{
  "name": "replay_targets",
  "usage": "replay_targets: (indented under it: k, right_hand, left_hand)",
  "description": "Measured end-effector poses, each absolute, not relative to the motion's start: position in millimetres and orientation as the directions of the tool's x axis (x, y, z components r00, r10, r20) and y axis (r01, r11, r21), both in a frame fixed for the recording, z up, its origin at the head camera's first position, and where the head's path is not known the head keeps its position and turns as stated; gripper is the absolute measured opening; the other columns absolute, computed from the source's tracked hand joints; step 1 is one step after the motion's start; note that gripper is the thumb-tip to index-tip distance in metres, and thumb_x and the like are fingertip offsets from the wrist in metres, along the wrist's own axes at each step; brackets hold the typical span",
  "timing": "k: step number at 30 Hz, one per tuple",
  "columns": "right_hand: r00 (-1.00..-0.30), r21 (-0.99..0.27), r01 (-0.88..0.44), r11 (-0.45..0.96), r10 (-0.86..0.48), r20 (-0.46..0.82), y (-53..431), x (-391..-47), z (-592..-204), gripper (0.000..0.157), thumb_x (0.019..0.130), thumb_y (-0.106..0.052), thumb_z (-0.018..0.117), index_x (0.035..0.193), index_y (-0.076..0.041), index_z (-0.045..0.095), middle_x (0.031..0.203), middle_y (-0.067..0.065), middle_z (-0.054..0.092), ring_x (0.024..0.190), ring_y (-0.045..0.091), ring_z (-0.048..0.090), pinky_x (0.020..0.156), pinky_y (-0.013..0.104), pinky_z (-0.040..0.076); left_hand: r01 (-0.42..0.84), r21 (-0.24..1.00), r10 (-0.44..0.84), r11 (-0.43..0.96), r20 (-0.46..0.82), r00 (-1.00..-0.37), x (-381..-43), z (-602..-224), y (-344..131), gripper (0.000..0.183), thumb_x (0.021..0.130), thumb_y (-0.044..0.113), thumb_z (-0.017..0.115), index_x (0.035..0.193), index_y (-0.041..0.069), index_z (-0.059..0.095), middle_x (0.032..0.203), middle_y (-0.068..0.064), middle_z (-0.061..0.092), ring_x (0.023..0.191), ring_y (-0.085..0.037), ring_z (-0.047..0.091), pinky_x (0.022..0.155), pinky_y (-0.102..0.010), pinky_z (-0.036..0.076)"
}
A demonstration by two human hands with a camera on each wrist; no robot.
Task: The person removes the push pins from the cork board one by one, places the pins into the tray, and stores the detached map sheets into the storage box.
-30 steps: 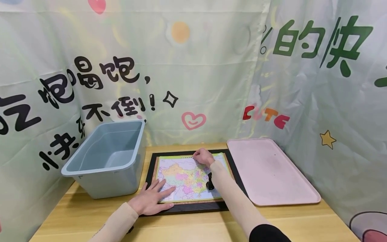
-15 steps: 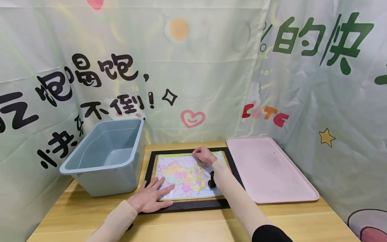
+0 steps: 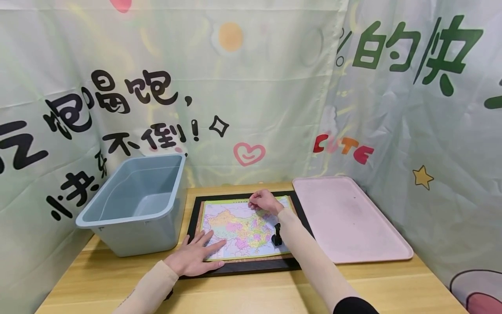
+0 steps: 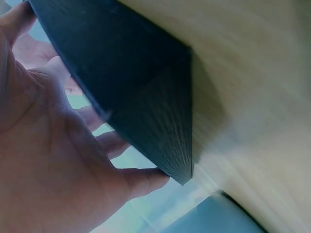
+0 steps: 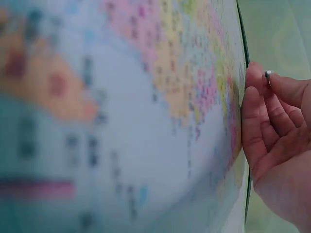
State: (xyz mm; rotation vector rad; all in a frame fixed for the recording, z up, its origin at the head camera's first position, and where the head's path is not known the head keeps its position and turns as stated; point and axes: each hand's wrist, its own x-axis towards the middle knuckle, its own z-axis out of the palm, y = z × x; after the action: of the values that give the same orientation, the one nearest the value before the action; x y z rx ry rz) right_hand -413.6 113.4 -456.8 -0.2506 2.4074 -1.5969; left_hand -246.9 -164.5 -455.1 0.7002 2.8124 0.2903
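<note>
A colourful printed map [image 3: 239, 224] lies on a brown board [image 3: 259, 259] in a black frame [image 3: 270, 264] on the wooden table. With fingers spread, my left hand [image 3: 192, 257] rests across the frame's near-left corner and the map's edge. The left wrist view has its fingers along the underside of the frame's tilted-looking dark edge [image 4: 112, 63]. My right hand [image 3: 264, 202] is at the middle of the map's far edge. Between thumb and finger it pinches a small silver thumbtack [image 5: 268, 75], mostly hidden by the fingertips, while the other fingers touch the map surface.
A deep blue-grey plastic bin [image 3: 145, 218] stands left of the frame. On the right, a flat pink tray [image 3: 349, 218] lies close beside the frame. Printed cloth [image 3: 251, 109] hangs behind the table [image 3: 251, 292] and along both sides.
The head view has shifted slightly. Both hands stay almost in place, the left spread on the frame corner and the right at the map's far edge, its wrist turned a little.
</note>
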Motion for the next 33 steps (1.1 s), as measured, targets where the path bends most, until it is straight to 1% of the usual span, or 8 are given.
replay_targets:
  k: [6,12,19,26,33]
  right_hand:
    - [-0.959,-0.918,-0.002,0.397,-0.261,-0.11,115.0,-410.8,-454.6,0.019,0.101,-0.01,0.055,0.107,0.002,0.068,0.097,0.014,0.072,0.082,0.019,0.068,0.074,0.029,0.056]
    - [-0.968,-0.908,-0.005,0.419,-0.231,-0.102,115.8,-409.3,-453.7,0.021,0.1,-0.012,0.056,0.108,0.001,0.071,0.096,0.012,0.073,0.081,0.017,0.069,0.074,0.029,0.057]
    - [-0.975,-0.9,-0.033,0.435,-0.213,-0.067,116.4,-406.7,-453.4,0.016,0.096,-0.011,0.063,0.104,0.0,0.071,0.096,0.011,0.073,0.08,0.019,0.069,0.074,0.031,0.057]
    - [-0.974,-0.937,-0.018,0.35,-0.217,-0.062,116.2,-405.0,-452.7,0.021,0.095,-0.011,0.064,0.11,0.004,0.067,0.101,0.016,0.071,0.084,0.022,0.067,0.076,0.033,0.057]
    - [-0.98,-0.95,-0.012,0.312,-0.194,-0.051,120.5,-404.7,-454.7,0.016,0.094,-0.009,0.065,0.106,0.002,0.067,0.1,0.014,0.07,0.083,0.022,0.067,0.075,0.032,0.057]
  left_hand:
    - [0.434,0.255,0.482,0.864,-0.174,-0.859,-247.2,-455.2,-162.8,0.068,0.089,0.075,0.041,0.149,0.044,0.037,0.163,-0.009,0.024,0.15,-0.038,0.02,0.11,-0.073,0.011]
    - [0.43,0.261,0.48,0.865,-0.172,-0.861,-246.6,-454.4,-161.5,0.068,0.09,0.075,0.042,0.149,0.043,0.038,0.162,-0.008,0.024,0.15,-0.038,0.019,0.11,-0.073,0.011]
    - [0.428,0.252,0.474,0.868,-0.165,-0.865,-246.2,-455.2,-162.1,0.068,0.089,0.076,0.041,0.149,0.044,0.038,0.162,-0.008,0.025,0.15,-0.037,0.02,0.11,-0.073,0.012]
    - [0.423,0.241,0.466,0.874,-0.161,-0.87,-246.4,-456.1,-163.9,0.068,0.088,0.077,0.041,0.148,0.045,0.038,0.162,-0.008,0.026,0.15,-0.037,0.021,0.11,-0.073,0.012]
    - [0.431,0.25,0.475,0.867,-0.155,-0.866,-246.2,-456.2,-164.1,0.068,0.089,0.075,0.042,0.149,0.044,0.039,0.162,-0.009,0.026,0.149,-0.038,0.021,0.11,-0.073,0.012]
